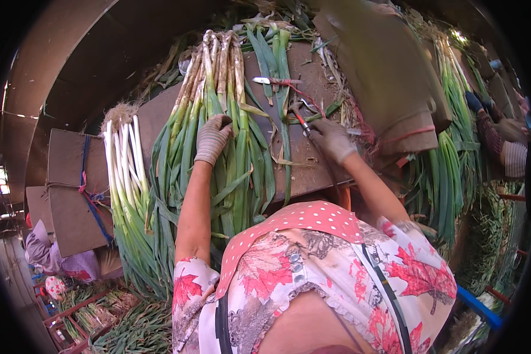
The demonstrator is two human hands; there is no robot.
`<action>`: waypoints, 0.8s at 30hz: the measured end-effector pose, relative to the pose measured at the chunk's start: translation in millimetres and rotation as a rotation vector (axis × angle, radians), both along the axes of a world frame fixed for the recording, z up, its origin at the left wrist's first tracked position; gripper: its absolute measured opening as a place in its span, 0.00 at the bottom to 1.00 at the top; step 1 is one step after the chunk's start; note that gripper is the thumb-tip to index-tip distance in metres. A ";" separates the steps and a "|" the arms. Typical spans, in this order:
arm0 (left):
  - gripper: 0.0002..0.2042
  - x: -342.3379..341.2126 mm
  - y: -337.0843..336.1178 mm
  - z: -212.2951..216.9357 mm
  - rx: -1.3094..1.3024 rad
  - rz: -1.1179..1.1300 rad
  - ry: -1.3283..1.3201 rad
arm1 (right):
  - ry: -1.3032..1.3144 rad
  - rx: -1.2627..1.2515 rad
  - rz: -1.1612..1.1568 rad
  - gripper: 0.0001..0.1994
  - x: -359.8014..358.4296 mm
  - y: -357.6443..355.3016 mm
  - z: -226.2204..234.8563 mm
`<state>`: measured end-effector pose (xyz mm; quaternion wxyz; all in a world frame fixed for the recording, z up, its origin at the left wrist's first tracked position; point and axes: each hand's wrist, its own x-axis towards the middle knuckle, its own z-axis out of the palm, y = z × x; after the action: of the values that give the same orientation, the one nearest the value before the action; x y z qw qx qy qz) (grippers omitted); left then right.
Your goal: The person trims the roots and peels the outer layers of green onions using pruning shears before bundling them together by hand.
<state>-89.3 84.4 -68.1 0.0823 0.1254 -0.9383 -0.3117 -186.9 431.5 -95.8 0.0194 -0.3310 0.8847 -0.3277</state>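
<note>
"The striped-gloved left hand (214,138): how is it held?"
"Half-curled over long green-leaved onions (240,147) spread on the brown tabletop (307,165); whether any are gripped cannot be told."
"The grey-gloved right hand (333,140)?"
"Bent at a red-handled metal tool (302,122); its grip cannot be told. Beyond, a pale-bladed knife (264,80) is seen."

Ten o'clock, the gloved left hand (213,140) is on leeks (241,144); at two, the right hand (332,140) meets a red-handled tool (302,123); more leeks (125,171) at nine!

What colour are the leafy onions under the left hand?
The long leafy onions have brownish-white stems and green leaves, clearest in the head view.
</note>
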 end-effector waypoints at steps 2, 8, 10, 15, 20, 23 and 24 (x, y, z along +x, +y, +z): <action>0.09 -6.4 20.5 11.5 -0.021 0.009 -0.041 | 0.075 0.190 -0.023 0.21 -43.9 -41.6 -52.3; 0.19 -94.9 54.8 -11.0 -0.016 0.001 0.079 | 0.130 0.483 -0.184 0.40 -51.5 -78.9 -71.0; 0.35 -163.2 67.6 -6.5 -0.097 0.040 -0.220 | 0.050 0.509 -0.117 0.39 -52.6 -71.2 -76.1; 0.47 -260.5 107.3 -43.5 -0.299 0.296 -0.423 | 0.152 0.464 -0.081 0.38 -40.9 -56.8 -77.0; 0.20 -318.7 74.7 -80.8 -0.068 0.232 -0.396 | -0.027 0.505 -0.002 0.39 -27.0 -34.9 -61.2; 0.16 -367.3 3.7 -95.8 -0.028 0.120 -0.243 | -0.021 0.513 0.007 0.39 -24.0 -38.0 -61.4; 0.15 -383.7 -14.4 -86.8 0.036 0.183 -0.119 | -0.017 0.512 0.001 0.39 -22.5 -39.3 -63.9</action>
<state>-473.1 70.0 -154.9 0.0521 0.2302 -0.9204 -0.3117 -209.4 392.1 -159.7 0.1102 -0.3128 0.9386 -0.0957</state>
